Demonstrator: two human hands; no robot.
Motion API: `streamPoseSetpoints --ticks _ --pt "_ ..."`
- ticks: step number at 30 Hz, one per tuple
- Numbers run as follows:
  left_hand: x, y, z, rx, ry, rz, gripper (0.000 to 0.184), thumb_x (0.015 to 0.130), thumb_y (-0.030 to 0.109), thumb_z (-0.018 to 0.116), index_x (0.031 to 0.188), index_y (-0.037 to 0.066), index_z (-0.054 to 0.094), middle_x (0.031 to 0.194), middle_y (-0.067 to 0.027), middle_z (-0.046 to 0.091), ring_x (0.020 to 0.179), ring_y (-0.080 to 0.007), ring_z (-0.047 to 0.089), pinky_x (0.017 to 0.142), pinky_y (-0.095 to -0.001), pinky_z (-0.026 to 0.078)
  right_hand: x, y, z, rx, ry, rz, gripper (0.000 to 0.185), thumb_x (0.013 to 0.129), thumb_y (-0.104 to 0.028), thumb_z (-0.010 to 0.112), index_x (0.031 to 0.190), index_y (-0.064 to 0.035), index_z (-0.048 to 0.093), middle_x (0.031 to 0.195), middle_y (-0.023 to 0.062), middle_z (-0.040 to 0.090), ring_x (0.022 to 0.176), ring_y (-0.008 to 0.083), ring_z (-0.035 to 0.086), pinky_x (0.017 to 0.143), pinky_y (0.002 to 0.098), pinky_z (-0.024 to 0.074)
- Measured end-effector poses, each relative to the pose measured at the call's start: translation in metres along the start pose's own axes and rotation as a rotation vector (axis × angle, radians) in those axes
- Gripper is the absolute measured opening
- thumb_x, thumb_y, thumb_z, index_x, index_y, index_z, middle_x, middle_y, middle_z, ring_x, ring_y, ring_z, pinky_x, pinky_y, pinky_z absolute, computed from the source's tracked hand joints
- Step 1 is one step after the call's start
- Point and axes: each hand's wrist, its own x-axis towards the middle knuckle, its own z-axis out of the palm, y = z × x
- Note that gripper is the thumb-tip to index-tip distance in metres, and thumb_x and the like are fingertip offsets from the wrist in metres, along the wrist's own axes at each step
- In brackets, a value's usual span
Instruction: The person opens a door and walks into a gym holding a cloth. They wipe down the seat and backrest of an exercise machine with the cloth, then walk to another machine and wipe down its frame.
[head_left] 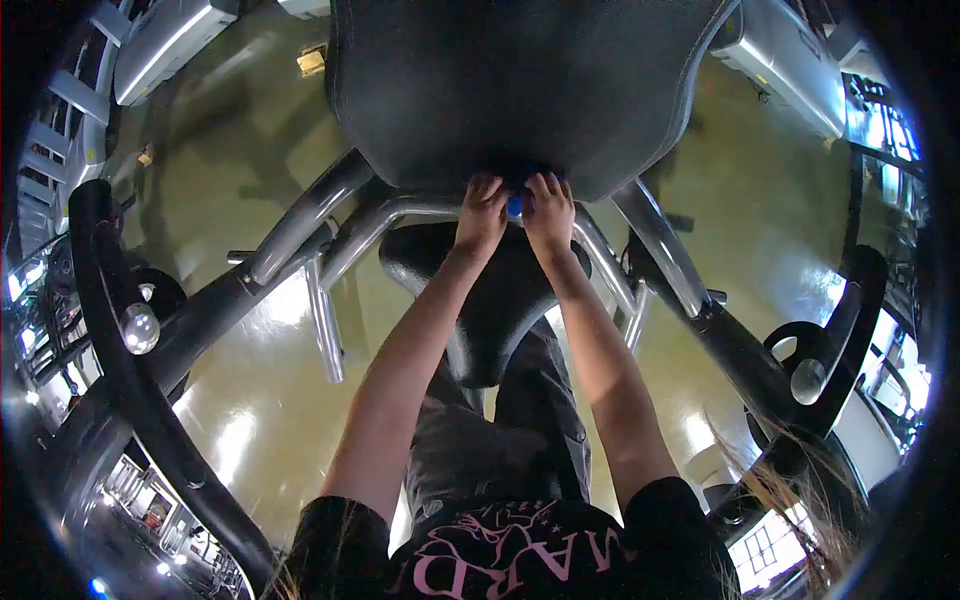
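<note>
At the far left, a long, curved black arm (110, 330) with a rounded silver end-piece (140, 328) stands beside a thick black beam, and a polished silver tube (310, 215) slopes up towards the broad black padded board (510, 90). Nearer the middle, the left hand (484, 212) is at the board's lower edge, its fingers bent; whether they are clamped on anything cannot be told. Between the two hands — mostly hidden by the fingers — is a small bright-blue object (514, 206), just below that edge. The right hand (549, 212) is close against its other side, fingers curled, though its grip cannot be made out either. Below both hands sits a black, saddle-shaped seat (485, 335). Further right, another silver tube (665, 250) slopes down to a black beam. Both hands are already at the blue object; what is done there, and what is left, does not show.
</note>
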Motion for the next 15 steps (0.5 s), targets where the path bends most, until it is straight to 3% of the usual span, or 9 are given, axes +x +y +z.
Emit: streamPoseSetpoints --ticks 4,5,10,12,14,15 --pt "0.001 0.017 -0.012 -0.025 -0.029 0.02 0.026 0.059 -0.006 0.057 0.083 0.003 0.057 0.097 -0.0121 0.051 0.092 -0.033 0.049 0.082 -0.0399 0.042 -0.01 -0.001 -0.03 0.015 -0.047 0.051 0.026 0.063 0.001 0.056 0.087 -0.0082 0.053 0.085 0.0102 0.052 0.083 0.033 0.048 0.072 0.0417 0.0425" --pt "0.008 0.026 -0.022 -0.103 -0.015 0.04 0.022 0.065 -0.003 0.059 0.086 0.005 0.057 0.097 -0.015 0.052 0.09 -0.0328 0.049 0.076 -0.0407 0.043 -0.007 -0.004 -0.047 0.029 -0.012 0.015 0.023 0.062 0.0 0.056 0.084 -0.0084 0.054 0.082 0.0104 0.052 0.081 0.033 0.048 0.069 0.0408 0.042" --pt "0.102 0.108 -0.114 -0.282 0.171 0.258 0.026 0.064 -0.006 0.058 0.087 0.006 0.058 0.097 -0.0126 0.052 0.088 -0.0317 0.05 0.075 -0.0382 0.042 0.065 -0.046 -0.165 0.063 0.411 -0.208 0.019 0.065 0.002 0.055 0.08 -0.0086 0.058 0.077 0.0094 0.053 0.076 0.0295 0.05 0.065 0.0368 0.0407" --pt "0.159 0.142 -0.154 -0.223 0.327 0.439 0.025 0.064 -0.003 0.061 0.087 0.006 0.059 0.096 -0.0108 0.052 0.085 -0.0303 0.051 0.074 -0.0364 0.042 0.111 -0.08 -0.224 0.112 0.518 -0.249 0.019 0.067 0.002 0.055 0.083 -0.0071 0.059 0.077 0.0093 0.054 0.076 0.0285 0.05 0.068 0.0347 0.0412" --pt "0.211 0.169 -0.187 -0.156 0.445 0.577 0.022 0.067 0.0 0.058 0.089 0.007 0.059 0.104 -0.0102 0.053 0.093 -0.0285 0.052 0.079 -0.0345 0.043 0.159 -0.086 -0.261 0.05 0.704 -0.41 0.021 0.072 -0.001 0.052 0.092 -0.0062 0.056 0.084 0.0127 0.057 0.079 0.0318 0.053 0.068 0.0372 0.0427" --pt "0.237 0.179 -0.199 -0.194 0.504 0.654 0.016 0.07 -0.001 0.052 0.086 0.002 0.055 0.101 -0.0144 0.052 0.093 -0.0318 0.05 0.081 -0.0367 0.041 0.18 -0.098 -0.28 0.015 0.753 -0.447 0.019 0.072 -0.001 0.051 0.091 -0.003 0.054 0.084 0.0158 0.055 0.078 0.0331 0.053 0.067 0.0364 0.0427"
